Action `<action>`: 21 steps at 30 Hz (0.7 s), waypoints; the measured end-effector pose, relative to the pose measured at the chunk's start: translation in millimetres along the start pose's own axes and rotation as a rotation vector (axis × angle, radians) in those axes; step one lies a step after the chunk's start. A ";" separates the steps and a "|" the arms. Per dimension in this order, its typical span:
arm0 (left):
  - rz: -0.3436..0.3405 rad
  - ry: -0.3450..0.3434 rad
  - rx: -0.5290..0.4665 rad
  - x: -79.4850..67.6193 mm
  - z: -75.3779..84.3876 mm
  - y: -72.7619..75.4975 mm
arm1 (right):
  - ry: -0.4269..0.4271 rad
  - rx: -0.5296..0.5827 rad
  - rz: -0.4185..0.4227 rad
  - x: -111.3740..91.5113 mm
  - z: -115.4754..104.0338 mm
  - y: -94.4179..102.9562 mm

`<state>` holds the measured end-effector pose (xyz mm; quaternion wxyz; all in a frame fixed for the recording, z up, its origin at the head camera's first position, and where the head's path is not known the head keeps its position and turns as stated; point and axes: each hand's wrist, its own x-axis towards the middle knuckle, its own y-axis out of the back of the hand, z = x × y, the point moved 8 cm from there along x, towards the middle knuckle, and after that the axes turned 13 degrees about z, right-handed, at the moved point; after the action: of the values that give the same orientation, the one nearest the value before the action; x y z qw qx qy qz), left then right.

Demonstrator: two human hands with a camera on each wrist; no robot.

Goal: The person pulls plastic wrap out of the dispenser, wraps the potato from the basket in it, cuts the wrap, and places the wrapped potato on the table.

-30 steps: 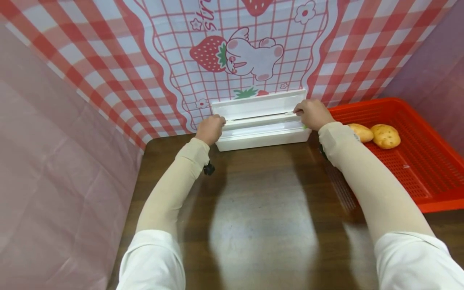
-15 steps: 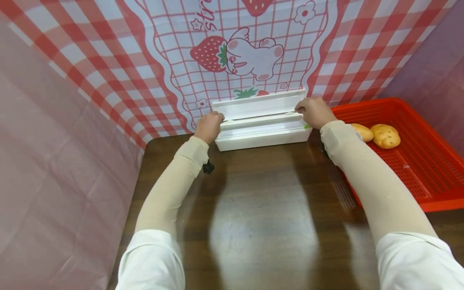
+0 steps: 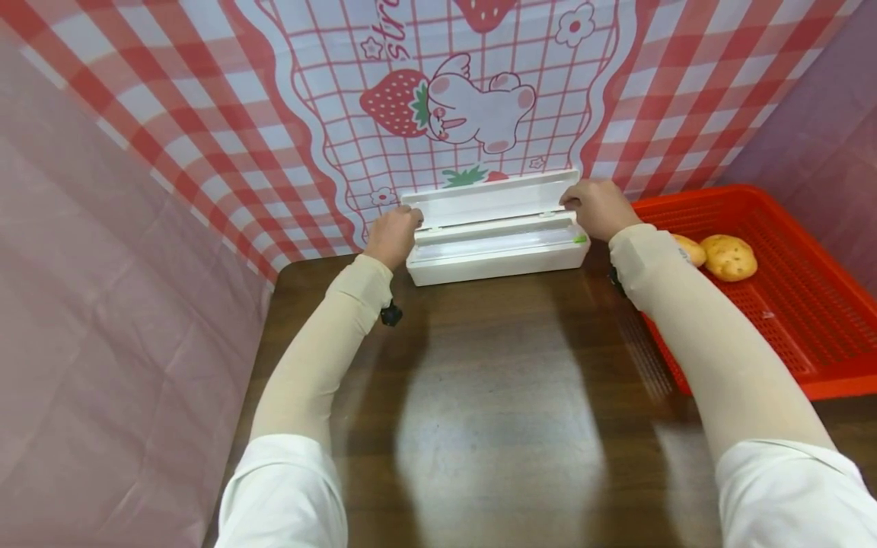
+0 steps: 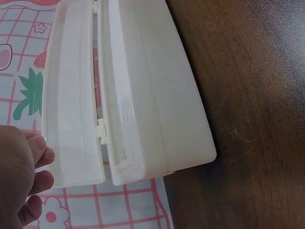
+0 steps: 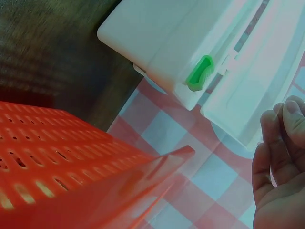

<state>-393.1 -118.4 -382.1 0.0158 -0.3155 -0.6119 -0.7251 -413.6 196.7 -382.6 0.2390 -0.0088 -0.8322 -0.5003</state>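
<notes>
A long white cling film dispenser stands at the back of the table, its lid raised against the cloth. Clear cling film shines inside the box. A green slide cutter sits at the dispenser's right end. At the lid's left end is my left hand, thumb and forefinger pinched, overlapping the lid's edge in the left wrist view. My right hand pinches at the right end, thumb against fingertips. Both seem to hold the film's transparent edge, which hardly shows between them.
On the right stands a red perforated basket, with potatoes inside, partly behind my right forearm. A red-and-white checked cloth hangs behind the dispenser. The brown wooden table runs toward me.
Both hands have shifted slightly back and outward, the left one leftward and the right one rightward. The dispenser and its raised lid have stayed in place.
</notes>
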 end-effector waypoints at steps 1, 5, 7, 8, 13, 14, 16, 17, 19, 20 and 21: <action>0.001 -0.001 0.002 0.2 0.0 0.9 | -0.007 -0.002 -0.006 0.4 0.1 0.4; 0.015 -0.003 0.009 1.3 0.2 6.0 | -0.047 -0.001 -0.034 0.5 0.1 2.8; 0.023 -0.006 0.015 2.0 0.7 8.5 | -0.061 -0.003 -0.044 0.7 -0.3 4.7; 0.027 -0.008 0.019 2.3 1.0 9.8 | -0.070 -0.003 -0.052 0.4 -0.5 5.6; 0.019 -0.010 0.043 3.5 1.3 13.8 | -0.075 -0.006 -0.051 2.2 -3.1 11.0; 0.019 -0.009 0.045 3.8 1.3 14.6 | -0.070 -0.005 -0.045 2.6 -4.0 12.4; 0.021 -0.011 0.043 4.3 1.6 16.4 | -0.055 -0.006 -0.031 3.7 -5.3 14.4; 0.024 -0.012 0.039 4.6 1.9 17.6 | -0.043 -0.007 -0.021 4.0 -5.9 15.5; 0.031 -0.016 0.038 5.2 2.2 19.3 | -0.022 -0.004 -0.005 4.3 -7.3 17.4; 0.033 -0.019 0.040 5.7 2.3 20.0 | -0.010 -0.004 0.002 4.5 -8.0 18.3; 0.032 -0.020 0.042 5.8 2.4 20.7 | -0.001 -0.003 0.008 4.7 -8.5 18.9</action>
<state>-388.2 -119.3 -361.0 0.0281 -0.3320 -0.6220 -0.7086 -409.7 198.0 -361.7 0.2404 -0.0127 -0.8315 -0.5007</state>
